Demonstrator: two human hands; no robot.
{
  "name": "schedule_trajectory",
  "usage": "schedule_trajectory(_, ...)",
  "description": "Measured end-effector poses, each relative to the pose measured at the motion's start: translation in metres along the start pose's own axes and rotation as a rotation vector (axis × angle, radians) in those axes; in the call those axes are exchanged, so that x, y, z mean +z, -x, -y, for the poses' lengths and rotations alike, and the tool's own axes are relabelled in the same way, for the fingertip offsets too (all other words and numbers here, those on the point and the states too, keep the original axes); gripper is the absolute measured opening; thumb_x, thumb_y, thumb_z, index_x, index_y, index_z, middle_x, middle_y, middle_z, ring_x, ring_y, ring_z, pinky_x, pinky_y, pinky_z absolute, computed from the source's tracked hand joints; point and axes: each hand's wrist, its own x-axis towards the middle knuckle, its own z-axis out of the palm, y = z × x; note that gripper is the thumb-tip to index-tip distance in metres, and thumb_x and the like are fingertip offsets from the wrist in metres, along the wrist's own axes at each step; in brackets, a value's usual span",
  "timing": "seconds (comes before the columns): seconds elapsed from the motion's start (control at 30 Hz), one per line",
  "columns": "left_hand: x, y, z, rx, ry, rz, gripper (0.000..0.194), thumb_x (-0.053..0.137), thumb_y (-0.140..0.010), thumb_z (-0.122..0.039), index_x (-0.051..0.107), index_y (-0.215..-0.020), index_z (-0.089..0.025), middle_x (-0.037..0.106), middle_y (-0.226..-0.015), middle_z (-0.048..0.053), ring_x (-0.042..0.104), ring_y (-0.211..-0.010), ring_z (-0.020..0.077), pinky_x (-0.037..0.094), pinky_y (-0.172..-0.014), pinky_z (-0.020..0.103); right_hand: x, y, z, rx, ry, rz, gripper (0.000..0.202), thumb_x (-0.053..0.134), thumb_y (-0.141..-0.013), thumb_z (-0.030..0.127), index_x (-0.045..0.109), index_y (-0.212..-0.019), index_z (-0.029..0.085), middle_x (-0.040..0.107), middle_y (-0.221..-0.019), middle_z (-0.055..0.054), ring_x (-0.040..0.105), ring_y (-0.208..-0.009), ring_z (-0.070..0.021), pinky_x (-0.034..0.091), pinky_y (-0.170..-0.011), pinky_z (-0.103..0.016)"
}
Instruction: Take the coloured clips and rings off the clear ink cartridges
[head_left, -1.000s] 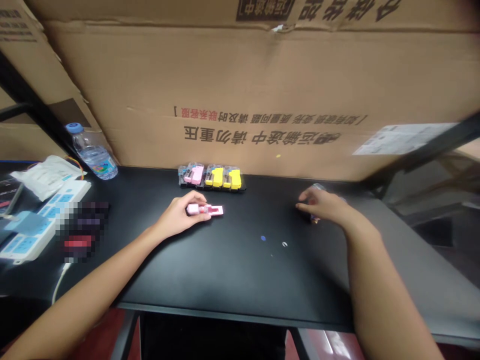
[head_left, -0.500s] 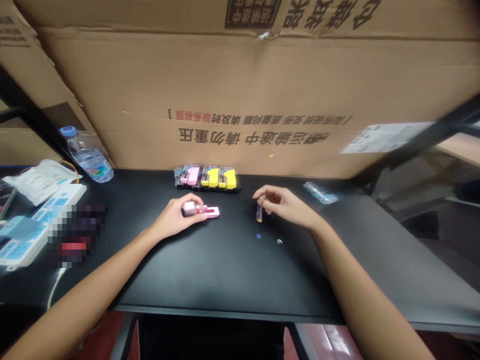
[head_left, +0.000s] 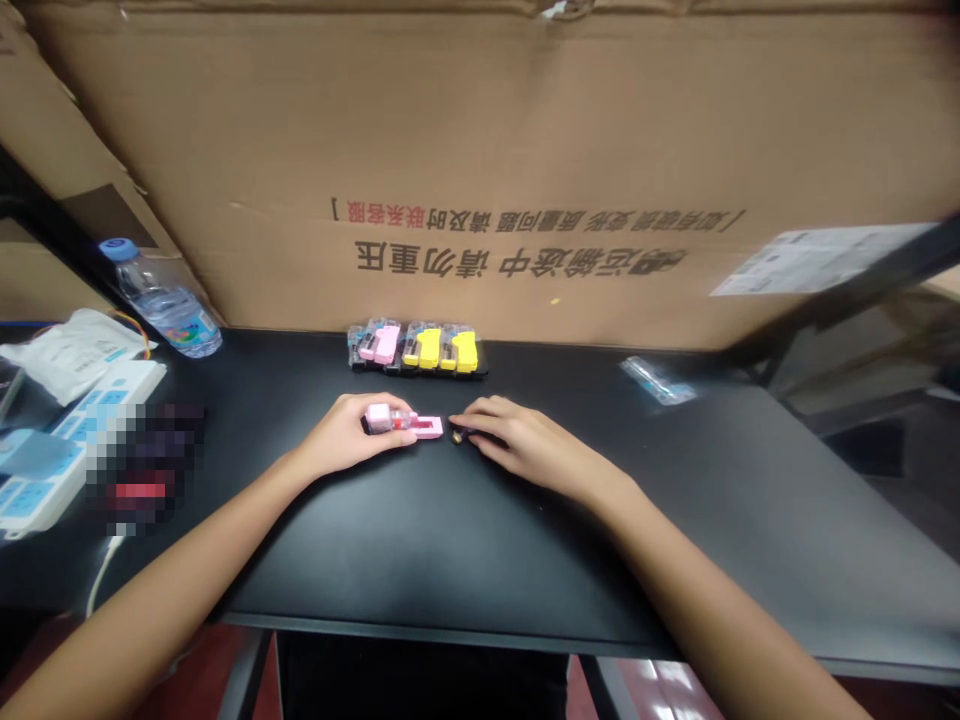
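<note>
A pink and clear plastic device [head_left: 426, 427] lies in the fingers of my left hand [head_left: 349, 437], its slotted pink end pointing right. Just right of that end, my right hand [head_left: 517, 440] is closed on a small dark cylinder [head_left: 459, 436] with a gold-coloured end. A narrow gap separates the cylinder from the pink end. Behind both hands, against the cardboard, stands a row of packaged pieces, with a pink one [head_left: 381, 342] at the left and two yellow ones [head_left: 424, 347] beside it.
On the left are a water bottle [head_left: 161, 300], a white power strip [head_left: 82, 440], a white plastic bag [head_left: 75, 355] and a cable. A clear wrapper [head_left: 658, 381] lies at the back right. A large cardboard sheet [head_left: 450, 120] closes off the back.
My right hand has moved left with the dark cylinder, up close to the pink device. The small blue and white bits on the table no longer show. My left hand keeps its hold.
</note>
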Motion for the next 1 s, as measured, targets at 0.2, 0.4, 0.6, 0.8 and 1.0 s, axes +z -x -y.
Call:
schedule_trajectory(0.2,0.000,0.000,0.000,0.033,-0.002,0.027,0.035,0.087,-0.084,-0.048,0.084,-0.109,-0.024,0.085,-0.104,0.004,0.077,-0.089,0.0233,0.059,-0.084,0.033,-0.010,0.007,-0.007,0.052,0.103,-0.058,0.036,0.045,-0.111,0.025,0.073,-0.134,0.025,0.071,-0.106,-0.010,0.073,-0.086,-0.0229,0.065,-0.076,-0.038)
schedule_trajectory(0.4,0.003,0.001,-0.001,0.039,0.005,0.061,0.035,0.089,-0.083,-0.046,0.084,-0.110,-0.024,0.085,-0.107,0.005,0.079,-0.091,0.0242,0.059,-0.086,0.033,-0.012,0.012,-0.018,0.209,0.152,-0.053,0.033,0.058,-0.106,0.036,0.070,-0.135,0.027,0.068,-0.122,-0.011,0.076,-0.092,-0.0255,0.065,-0.079,-0.041)
schedule_trajectory(0.6,0.003,0.001,0.000,0.055,-0.006,0.064,0.035,0.089,-0.083,-0.045,0.084,-0.111,-0.025,0.085,-0.108,0.005,0.079,-0.092,0.0236,0.059,-0.087,0.032,-0.008,0.014,-0.039,0.314,0.118,-0.072,0.022,0.058,-0.106,0.032,0.073,-0.122,0.028,0.069,-0.118,-0.008,0.076,-0.093,-0.0248,0.062,-0.076,-0.039)
schedule_trajectory(0.8,0.003,0.001,-0.003,0.069,0.007,0.060,0.040,0.090,-0.083,-0.046,0.081,-0.116,-0.025,0.084,-0.114,0.004,0.078,-0.100,0.0235,0.057,-0.096,0.034,-0.004,0.009,-0.036,0.240,0.083,-0.056,0.020,0.054,-0.108,0.029,0.071,-0.119,0.024,0.073,-0.116,-0.009,0.075,-0.101,-0.0263,0.062,-0.083,-0.040)
schedule_trajectory(1.0,0.006,0.002,-0.005,0.045,0.021,0.078,0.040,0.091,-0.081,-0.043,0.082,-0.114,-0.022,0.084,-0.104,0.002,0.075,-0.085,0.0180,0.055,-0.081,0.027,0.001,0.004,-0.023,0.252,-0.009,-0.123,0.035,0.051,-0.109,0.033,0.073,-0.134,0.022,0.070,-0.115,-0.013,0.075,-0.094,-0.0280,0.063,-0.084,-0.044)
